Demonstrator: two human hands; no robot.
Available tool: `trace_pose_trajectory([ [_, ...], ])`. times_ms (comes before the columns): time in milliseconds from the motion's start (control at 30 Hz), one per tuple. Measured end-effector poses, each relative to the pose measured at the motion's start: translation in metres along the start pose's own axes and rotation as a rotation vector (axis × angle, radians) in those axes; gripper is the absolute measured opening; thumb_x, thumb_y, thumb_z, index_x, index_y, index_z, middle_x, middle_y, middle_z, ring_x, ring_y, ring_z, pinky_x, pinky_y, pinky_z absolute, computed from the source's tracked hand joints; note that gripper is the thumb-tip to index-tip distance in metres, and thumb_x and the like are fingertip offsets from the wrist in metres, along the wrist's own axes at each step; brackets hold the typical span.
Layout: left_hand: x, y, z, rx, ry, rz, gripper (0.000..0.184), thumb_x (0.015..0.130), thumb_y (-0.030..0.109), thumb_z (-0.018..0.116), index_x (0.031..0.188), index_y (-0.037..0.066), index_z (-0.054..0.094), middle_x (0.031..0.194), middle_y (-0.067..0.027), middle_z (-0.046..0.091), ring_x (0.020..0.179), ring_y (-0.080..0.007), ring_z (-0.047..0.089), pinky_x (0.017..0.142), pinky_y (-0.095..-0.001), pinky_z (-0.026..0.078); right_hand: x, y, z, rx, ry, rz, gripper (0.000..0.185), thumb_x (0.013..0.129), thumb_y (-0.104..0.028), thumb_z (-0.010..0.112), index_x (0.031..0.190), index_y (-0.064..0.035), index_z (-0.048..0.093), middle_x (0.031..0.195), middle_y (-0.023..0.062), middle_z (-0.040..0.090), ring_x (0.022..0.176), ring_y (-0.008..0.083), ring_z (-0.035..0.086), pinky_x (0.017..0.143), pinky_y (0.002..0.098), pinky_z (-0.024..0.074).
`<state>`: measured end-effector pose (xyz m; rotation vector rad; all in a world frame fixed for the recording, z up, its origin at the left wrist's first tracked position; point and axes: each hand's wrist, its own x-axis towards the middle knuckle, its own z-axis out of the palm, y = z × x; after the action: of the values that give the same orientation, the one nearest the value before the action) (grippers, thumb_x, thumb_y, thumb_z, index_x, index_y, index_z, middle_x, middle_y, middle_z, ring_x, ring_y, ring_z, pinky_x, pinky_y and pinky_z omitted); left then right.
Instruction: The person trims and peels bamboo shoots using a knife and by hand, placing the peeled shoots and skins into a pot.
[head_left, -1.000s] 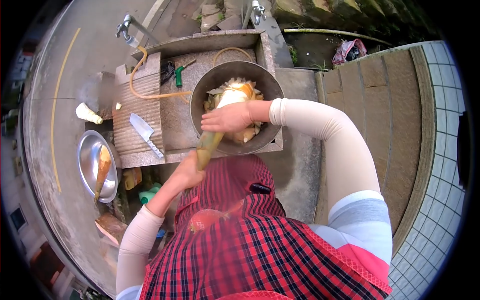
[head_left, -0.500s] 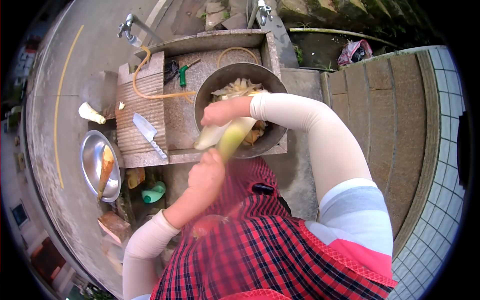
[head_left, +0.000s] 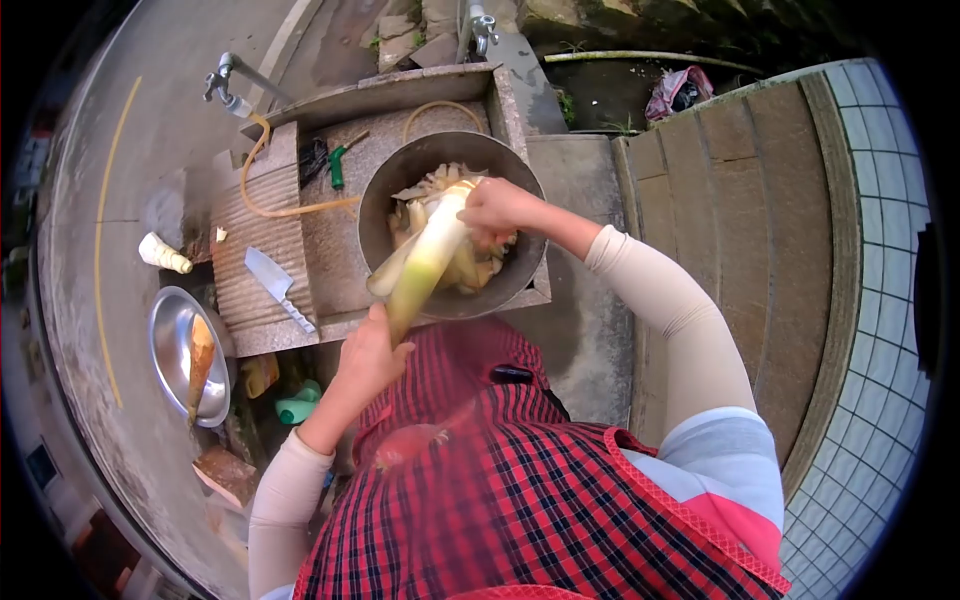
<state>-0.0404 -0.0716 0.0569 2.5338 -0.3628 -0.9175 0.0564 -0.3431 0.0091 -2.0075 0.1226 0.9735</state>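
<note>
Where the head view looked down past a red-and-black checked cloth apron [head_left: 480, 490], a long, tapering shoot, white above and yellow-green below [head_left: 432, 255], slanted over a deep, round, dark grey pot [head_left: 537, 195]. The left hand [head_left: 371, 355] had its grip closed round the green lower end, thumb on one side and fingers on the other, just outside the near rim. The right hand [head_left: 503, 208] was at the white upper end above the pot, its fingers curled inward; whether that grip pinched a layer of husk could not be told. A flat, dull olive strip of husk [head_left: 391, 270] stuck out beside the shoot over the rim, and pale and brownish peelings [head_left: 478, 268] lay in the pot. The pot stood on a speckled stone surface [head_left: 335, 265], near its right end. On the ridged slab [head_left: 232, 295] at the left lay a broad-bladed knife with a light patterned handle [head_left: 266, 270]. An orange hose [head_left: 285, 212] ran from a metal tap across to the pot, with a green-handled tool [head_left: 337, 172] behind it. Beyond the slab, a shiny metal basin [head_left: 157, 335] held a brown-husked shoot [head_left: 201, 355].
</note>
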Motion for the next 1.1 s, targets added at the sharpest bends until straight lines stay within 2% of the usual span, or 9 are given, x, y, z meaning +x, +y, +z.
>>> trace_pose_trajectory([
  [67,0.005,-0.006,-0.001,-0.102,-0.004,0.009,0.052,0.07,0.014,0.072,0.108,-0.004,0.042,0.087,-0.0275,0.059,0.088,-0.0436,0.059,0.072,-0.0451,0.046,-0.018,0.041,0.029,0.215,-0.125,0.158,0.03,0.089,-0.026,0.054,0.085,0.0021,0.065,0.074,0.0099,0.067,0.058,0.0158,0.065,0.046,0.0253,0.0519],
  [233,0.002,0.008,-0.056,-0.937,-0.344,-0.299,0.028,0.081,0.007,0.062,0.105,0.002,0.048,0.068,-0.0011,0.049,0.043,-0.0044,0.038,0.035,-0.0207,0.023,-0.038,0.057,0.111,0.995,-0.166,0.218,0.033,0.09,-0.025,0.058,0.107,0.0024,0.053,0.101,0.019,0.063,0.087,0.026,0.065,0.069,0.0352,0.0549],
  [500,-0.031,0.016,-0.082,-1.275,-0.376,-0.396,0.017,0.081,0.003,0.058,0.095,0.003,0.048,0.067,0.0002,0.044,0.044,-0.0033,0.035,0.034,-0.0178,0.024,-0.023,0.03,0.168,1.567,-0.048,0.08,0.045,0.084,-0.038,0.064,0.111,-0.0044,0.051,0.099,0.0092,0.06,0.085,0.0187,0.061,0.065,0.0343,0.0513],
  [633,-0.04,0.022,-0.079,-1.374,-0.387,-0.408,0.019,0.081,0.003,0.058,0.098,0.002,0.049,0.067,0.0004,0.044,0.043,-0.0033,0.035,0.034,-0.0181,0.024,-0.03,0.006,0.159,1.407,0.153,0.065,0.046,0.079,-0.04,0.069,0.111,-0.0103,0.055,0.099,0.0017,0.061,0.09,0.0153,0.057,0.06,0.0302,0.0459],
  [767,-0.052,0.026,-0.079,-1.197,-0.281,-0.339,0.023,0.081,0.002,0.059,0.101,0.0,0.048,0.063,0.0011,0.043,0.042,-0.0043,0.035,0.034,-0.0196,0.025,-0.012,0.025,0.156,1.307,0.29,0.028,0.039,0.073,-0.025,0.068,0.105,-0.0039,0.06,0.092,0.007,0.064,0.079,0.0189,0.06,0.065,0.0342,0.048],
  [833,-0.065,0.021,-0.087,-1.079,-0.214,-0.346,0.028,0.079,0.001,0.06,0.104,-0.001,0.047,0.062,0.0009,0.044,0.041,-0.0048,0.036,0.034,-0.0199,0.025,-0.004,0.048,0.13,0.232,0.511,0.174,0.032,0.069,-0.019,0.063,0.092,0.0026,0.064,0.09,0.0217,0.065,0.086,0.0312,0.064,0.073,0.0405,0.0501],
  [900,-0.077,0.014,-0.099,-1.048,-0.175,-0.352,0.036,0.077,-0.001,0.061,0.11,-0.002,0.046,0.063,0.0,0.046,0.041,-0.0054,0.037,0.034,-0.0204,0.025,-0.015,0.059,0.094,-0.088,0.631,0.18,0.035,0.069,-0.02,0.063,0.09,0.0075,0.062,0.089,0.0272,0.064,0.085,0.0398,0.063,0.075,0.0452,0.0494],
  [1000,-0.093,0.012,-0.105,-1.01,-0.161,-0.365,0.038,0.077,-0.002,0.061,0.112,-0.002,0.046,0.064,-0.0002,0.047,0.041,-0.0054,0.037,0.034,-0.0207,0.026,0.005,0.068,0.057,-0.288,0.745,0.225,0.071,0.075,-0.015,0.059,0.13,0.0175,0.027,0.082,0.0229,0.065,0.077,0.0346,0.065,0.071,0.0423,0.0518],
  [1100,-0.088,0.013,-0.09,-0.974,-0.157,-0.354,0.037,0.078,0.001,0.061,0.112,-0.001,0.046,0.059,0.0011,0.045,0.04,-0.0055,0.037,0.035,-0.0211,0.026,0.018,0.056,0.064,-0.311,0.813,0.19,0.07,0.074,-0.026,0.069,0.125,0.0132,0.04,0.092,0.0246,0.063,0.082,0.0346,0.065,0.073,0.0417,0.052],
])
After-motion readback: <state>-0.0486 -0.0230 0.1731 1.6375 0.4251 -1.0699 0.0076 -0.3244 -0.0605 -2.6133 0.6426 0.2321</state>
